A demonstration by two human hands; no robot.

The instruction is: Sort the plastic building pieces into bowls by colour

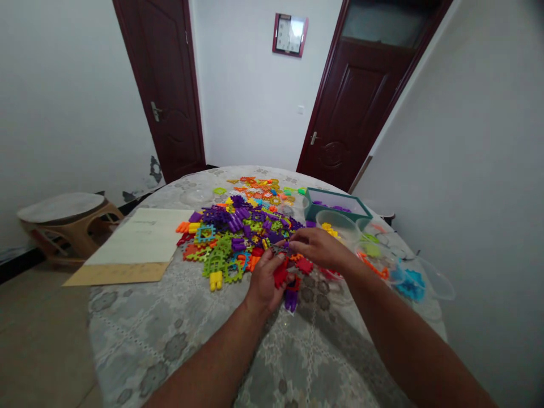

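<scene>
Red pieces point(280, 273) sit low in the left hand point(262, 281), which reaches in from seven o'clock, its grip closed around them, thumb uppermost. From four o'clock comes the right hand point(312, 246), palm down, fingers curled toward that thumb; I cannot tell whether its grip holds anything. Beyond, at eleven o'clock, a multicoloured pile point(219, 255) covers the bench point(140, 328).

A dark-red panelled left door point(172, 73) and a matching right door point(361, 90) flank the far white wall point(246, 85), where a square red-framed clock point(290, 35) (its glass catching bright light) hangs. A tan, pale-topped stool point(63, 208) stands on the beige floor point(42, 323) at left.
</scene>
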